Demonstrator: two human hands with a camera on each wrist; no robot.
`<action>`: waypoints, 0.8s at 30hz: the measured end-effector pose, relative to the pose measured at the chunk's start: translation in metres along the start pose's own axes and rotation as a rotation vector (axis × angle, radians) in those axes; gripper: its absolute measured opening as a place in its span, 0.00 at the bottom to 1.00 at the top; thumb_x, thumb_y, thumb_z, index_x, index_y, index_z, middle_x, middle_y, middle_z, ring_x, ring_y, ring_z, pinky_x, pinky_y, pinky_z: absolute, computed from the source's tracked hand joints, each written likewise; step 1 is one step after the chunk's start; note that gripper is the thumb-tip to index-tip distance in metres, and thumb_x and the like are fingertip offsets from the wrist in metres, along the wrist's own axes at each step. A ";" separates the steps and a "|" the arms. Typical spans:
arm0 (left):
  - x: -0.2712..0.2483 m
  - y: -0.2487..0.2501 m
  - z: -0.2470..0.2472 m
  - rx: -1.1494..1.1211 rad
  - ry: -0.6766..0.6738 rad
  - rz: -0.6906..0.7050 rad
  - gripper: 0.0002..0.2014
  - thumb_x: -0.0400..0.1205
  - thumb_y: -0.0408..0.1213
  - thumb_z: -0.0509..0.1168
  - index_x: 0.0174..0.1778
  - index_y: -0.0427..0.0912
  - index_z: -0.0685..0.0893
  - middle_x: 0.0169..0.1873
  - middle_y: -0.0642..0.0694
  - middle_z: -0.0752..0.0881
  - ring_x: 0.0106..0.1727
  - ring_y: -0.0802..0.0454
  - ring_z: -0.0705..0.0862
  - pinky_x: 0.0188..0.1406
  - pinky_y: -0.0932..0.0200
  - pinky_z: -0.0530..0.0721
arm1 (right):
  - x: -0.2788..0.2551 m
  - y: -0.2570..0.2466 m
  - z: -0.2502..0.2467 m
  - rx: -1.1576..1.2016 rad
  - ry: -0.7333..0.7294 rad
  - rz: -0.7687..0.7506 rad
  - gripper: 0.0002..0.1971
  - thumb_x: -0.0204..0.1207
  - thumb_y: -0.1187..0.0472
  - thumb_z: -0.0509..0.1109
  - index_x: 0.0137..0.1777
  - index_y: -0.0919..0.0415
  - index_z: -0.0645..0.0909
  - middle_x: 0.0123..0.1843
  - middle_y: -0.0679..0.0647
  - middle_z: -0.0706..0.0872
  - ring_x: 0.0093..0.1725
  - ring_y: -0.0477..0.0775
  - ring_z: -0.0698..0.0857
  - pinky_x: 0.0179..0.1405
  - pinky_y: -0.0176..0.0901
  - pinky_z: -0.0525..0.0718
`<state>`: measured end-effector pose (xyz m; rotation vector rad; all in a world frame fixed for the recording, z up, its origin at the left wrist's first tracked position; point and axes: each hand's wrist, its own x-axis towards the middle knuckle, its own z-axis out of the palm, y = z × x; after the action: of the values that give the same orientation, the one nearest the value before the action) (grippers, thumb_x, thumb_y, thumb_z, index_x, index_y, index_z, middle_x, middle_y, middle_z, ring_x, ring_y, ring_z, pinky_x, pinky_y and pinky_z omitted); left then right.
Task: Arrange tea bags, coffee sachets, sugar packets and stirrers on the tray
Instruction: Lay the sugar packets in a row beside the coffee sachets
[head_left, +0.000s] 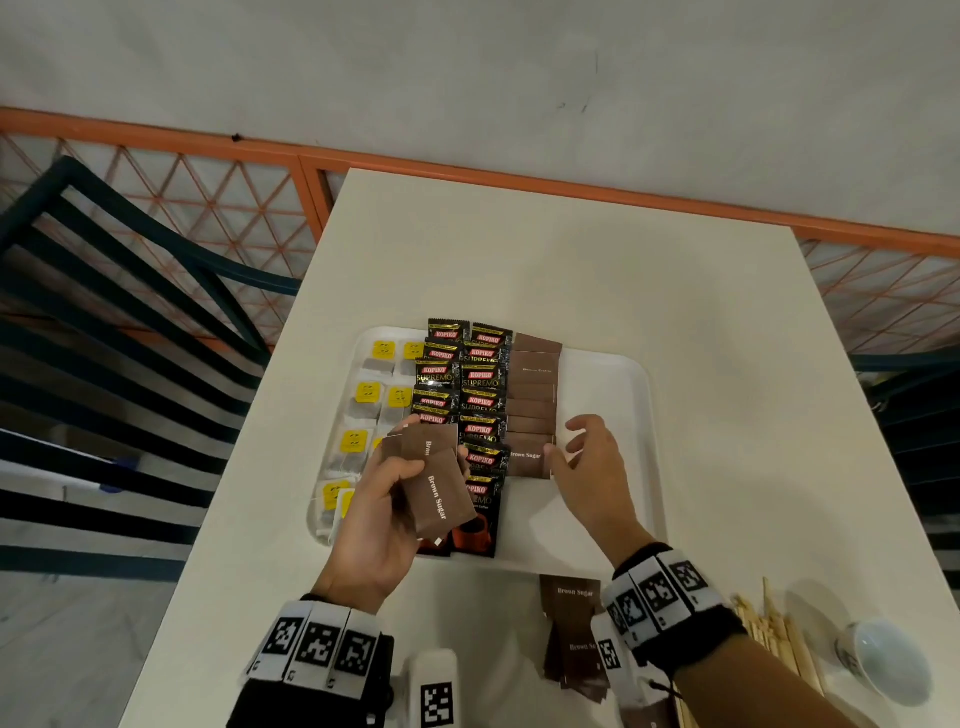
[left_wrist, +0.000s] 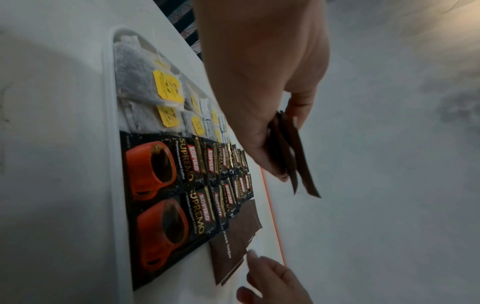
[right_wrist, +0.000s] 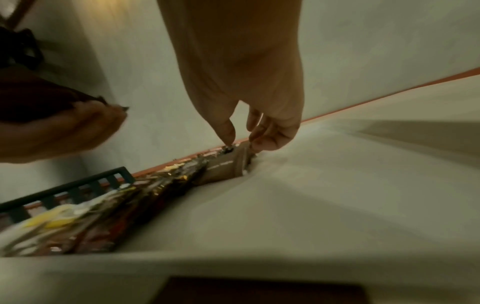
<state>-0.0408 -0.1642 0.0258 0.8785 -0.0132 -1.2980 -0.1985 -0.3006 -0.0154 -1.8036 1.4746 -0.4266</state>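
A white tray (head_left: 623, 374) lies on the white table. It holds tea bags (head_left: 363, 405) with yellow tags on the left, two columns of black Kopiko coffee sachets (head_left: 480, 384) in the middle, and an overlapping column of brown sugar packets (head_left: 532, 410) beside them. My left hand (head_left: 436, 462) hovers over the sachets and grips a fanned stack of brown sugar packets (head_left: 441, 493), seen edge-on as held packets (left_wrist: 298, 164). My right hand (head_left: 563, 441) is over the tray with relaxed fingers. Its thumb touches the right edge of the nearest laid sugar packet (head_left: 527, 460).
Loose brown sugar packets (head_left: 571, 623) lie on the table near me, partly under my right wrist. Wooden stirrers (head_left: 779, 639) and a white cup (head_left: 878, 660) sit at the front right. A dark slatted chair (head_left: 130, 312) stands left, with an orange lattice rail (head_left: 208, 208) behind.
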 end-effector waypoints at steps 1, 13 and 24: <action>0.001 0.000 0.001 0.026 0.010 0.007 0.26 0.77 0.25 0.54 0.72 0.45 0.73 0.52 0.32 0.86 0.47 0.41 0.88 0.40 0.50 0.89 | -0.005 -0.006 -0.001 0.009 0.000 -0.028 0.11 0.77 0.56 0.67 0.57 0.56 0.72 0.46 0.53 0.79 0.39 0.48 0.79 0.34 0.27 0.71; 0.002 -0.007 0.012 0.156 0.079 0.135 0.18 0.78 0.25 0.61 0.61 0.48 0.78 0.47 0.43 0.87 0.44 0.49 0.89 0.37 0.51 0.89 | -0.054 -0.055 -0.007 0.423 -0.500 -0.069 0.05 0.77 0.61 0.69 0.50 0.61 0.80 0.40 0.51 0.86 0.29 0.41 0.83 0.27 0.32 0.80; -0.005 -0.020 0.015 0.267 0.059 0.082 0.19 0.75 0.20 0.64 0.57 0.45 0.80 0.38 0.45 0.90 0.38 0.51 0.89 0.32 0.56 0.88 | -0.057 -0.046 -0.014 0.405 -0.309 -0.065 0.09 0.77 0.62 0.69 0.55 0.53 0.75 0.41 0.54 0.83 0.25 0.39 0.79 0.27 0.28 0.79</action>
<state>-0.0656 -0.1679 0.0269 1.1320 -0.1778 -1.2101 -0.1918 -0.2499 0.0387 -1.5154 1.0338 -0.4222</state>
